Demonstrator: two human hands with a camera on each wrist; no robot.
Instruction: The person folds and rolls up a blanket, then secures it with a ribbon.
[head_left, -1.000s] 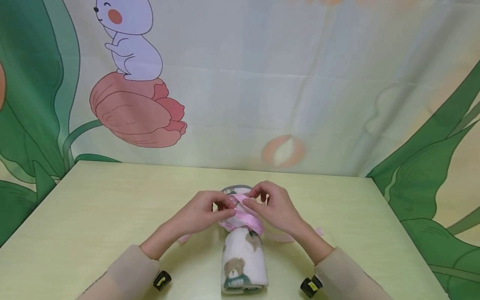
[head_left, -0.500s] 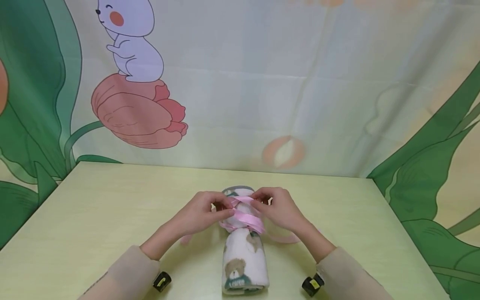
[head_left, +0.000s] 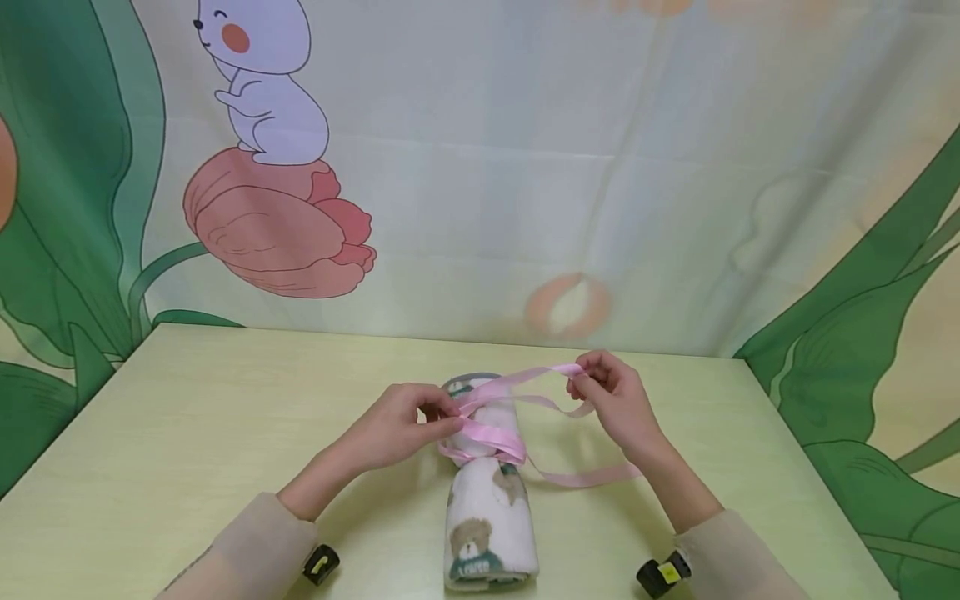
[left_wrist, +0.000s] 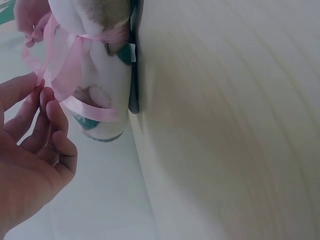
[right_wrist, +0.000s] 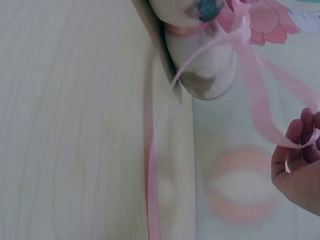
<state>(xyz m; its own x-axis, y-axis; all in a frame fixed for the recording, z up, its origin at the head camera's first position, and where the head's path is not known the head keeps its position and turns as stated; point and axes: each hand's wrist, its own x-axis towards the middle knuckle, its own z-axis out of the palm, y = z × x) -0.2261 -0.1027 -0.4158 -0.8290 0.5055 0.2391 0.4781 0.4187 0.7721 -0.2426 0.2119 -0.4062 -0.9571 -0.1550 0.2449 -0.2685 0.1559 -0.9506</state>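
Note:
A rolled white towel with brown bears and green patches lies lengthwise on the table, cinched at its middle by a pink ribbon. My left hand pinches the ribbon between thumb and fingertips just above the cinched part; the left wrist view shows this hand close beside the towel. Off to the right and raised, my right hand grips a loop of ribbon stretched from the left fingertips. In the right wrist view, the ribbon runs into the curled fingers of that hand.
A free ribbon tail trails right across the pale yellow table, under my right forearm. Black wrist straps sit at both sleeves. Behind the table's far edge hangs a printed curtain with a rabbit, flowers and leaves.
My right hand has moved from beside the left fingertips out to the right, drawing a loop of pink ribbon with it. The left hand and the towel have stayed nearly still.

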